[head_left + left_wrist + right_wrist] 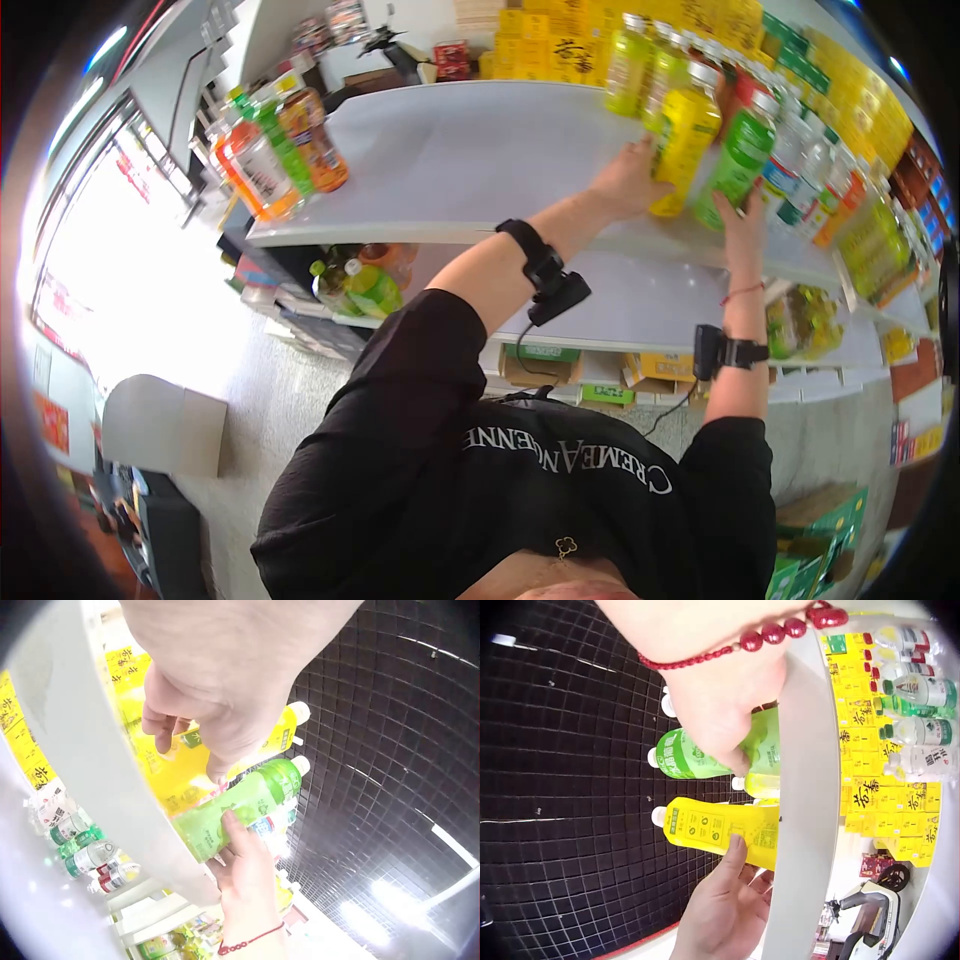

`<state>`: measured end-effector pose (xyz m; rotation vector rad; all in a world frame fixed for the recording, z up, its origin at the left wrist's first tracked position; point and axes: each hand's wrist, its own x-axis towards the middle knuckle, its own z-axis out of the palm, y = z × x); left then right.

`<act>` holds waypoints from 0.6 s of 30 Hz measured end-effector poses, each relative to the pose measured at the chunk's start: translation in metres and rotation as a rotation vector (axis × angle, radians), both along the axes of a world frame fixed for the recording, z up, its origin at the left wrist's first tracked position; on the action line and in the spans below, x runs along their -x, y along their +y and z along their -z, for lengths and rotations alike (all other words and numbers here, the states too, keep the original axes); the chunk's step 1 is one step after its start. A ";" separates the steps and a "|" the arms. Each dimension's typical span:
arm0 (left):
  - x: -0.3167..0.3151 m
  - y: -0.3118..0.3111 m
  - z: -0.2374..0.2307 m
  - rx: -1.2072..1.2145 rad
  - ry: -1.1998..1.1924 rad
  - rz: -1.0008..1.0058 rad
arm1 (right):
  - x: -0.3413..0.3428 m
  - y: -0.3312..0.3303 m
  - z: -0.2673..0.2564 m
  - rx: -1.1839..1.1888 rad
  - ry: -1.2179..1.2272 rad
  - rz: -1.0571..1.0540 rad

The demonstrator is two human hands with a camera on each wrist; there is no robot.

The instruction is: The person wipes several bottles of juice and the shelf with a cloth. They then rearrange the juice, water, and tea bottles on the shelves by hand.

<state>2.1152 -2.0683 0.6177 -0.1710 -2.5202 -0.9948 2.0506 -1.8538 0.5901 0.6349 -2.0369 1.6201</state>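
Note:
My left hand (630, 182) is at the lower part of a yellow drink bottle (687, 140) with a white cap, thumb across its front and fingers at its side. Close to its right, my right hand (742, 225) grips a green drink bottle (745, 150), also white-capped, low down with the thumb on its front. Both bottles stand upright at the front edge of the white shelf (450, 150). In the right wrist view, the left hand (724, 911) curls round the base of the yellow bottle (720, 829). The green bottle (697, 754) is partly hidden by the right hand.
Rows of bottles (800, 165) line the right side of the shelf. More bottles (265, 165) stand at its left end, and several lie on the lower shelf (620, 290). Yellow cartons (550, 45) are stacked behind. A chair-like grey panel (165, 425) stands on the floor at left.

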 end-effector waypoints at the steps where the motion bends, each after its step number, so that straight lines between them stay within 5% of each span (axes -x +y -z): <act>1: -0.011 -0.007 0.000 -0.030 0.036 0.033 | -0.003 -0.002 -0.001 0.059 -0.019 -0.013; 4: -0.056 -0.037 -0.008 0.026 0.159 -0.012 | 0.002 0.004 -0.002 -0.071 -0.022 -0.011; 8: -0.140 -0.125 -0.027 0.120 0.507 -0.190 | 0.010 0.007 0.007 0.034 -0.028 -0.015; 12: -0.231 -0.231 -0.021 0.194 0.670 -0.716 | -0.010 -0.001 0.003 0.124 0.279 0.089; 14: -0.265 -0.291 -0.002 0.252 0.721 -0.938 | -0.021 -0.009 0.005 0.115 0.367 0.396; 16: -0.291 -0.332 0.012 0.168 0.660 -1.050 | -0.028 -0.034 -0.003 0.118 0.471 0.394; 18: -0.301 -0.360 0.023 0.186 0.609 -1.049 | -0.045 -0.081 -0.017 0.109 0.572 0.135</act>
